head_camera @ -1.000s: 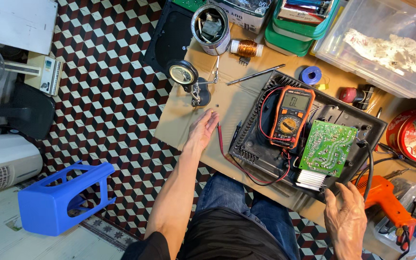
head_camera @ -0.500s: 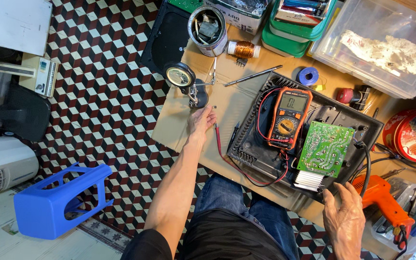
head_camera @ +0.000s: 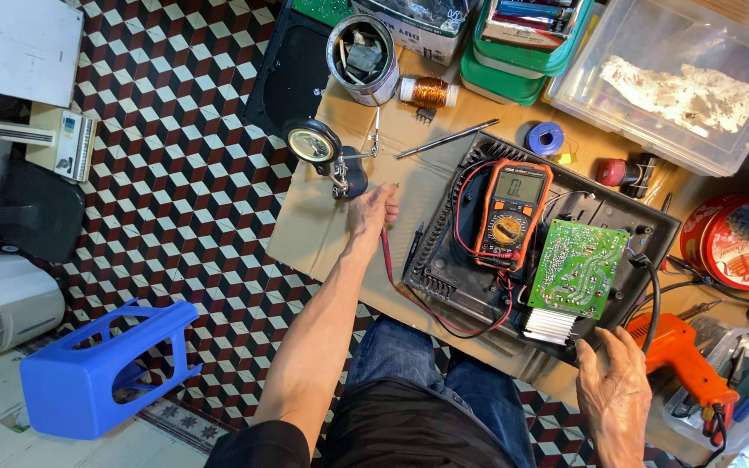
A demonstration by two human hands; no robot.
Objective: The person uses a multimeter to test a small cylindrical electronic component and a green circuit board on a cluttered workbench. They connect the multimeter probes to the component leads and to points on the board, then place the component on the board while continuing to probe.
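My left hand (head_camera: 369,215) reaches over the cardboard sheet (head_camera: 305,234), its fingers curled around the red test probe, whose lead (head_camera: 385,251) trails out from under the hand. It is just below the base of a magnifier stand (head_camera: 315,144). The black probe (head_camera: 415,243) lies loose beside it. An orange multimeter (head_camera: 513,212) and a green circuit board (head_camera: 576,269) rest in an open black case (head_camera: 444,269). My right hand (head_camera: 615,387) rests with spread fingers on the case's near right corner, by a black cable (head_camera: 652,295).
At the back stand a tin can (head_camera: 364,54), a copper wire spool (head_camera: 429,91), a blue spool (head_camera: 546,139), green containers (head_camera: 513,61) and a clear plastic box (head_camera: 678,78). An orange gun-shaped tool (head_camera: 685,357) lies right; a blue stool (head_camera: 101,371) lies on the tiled floor.
My left hand has slid away from me toward the magnifier stand and its fingers have curled from flat. My right hand stays on the case's corner.
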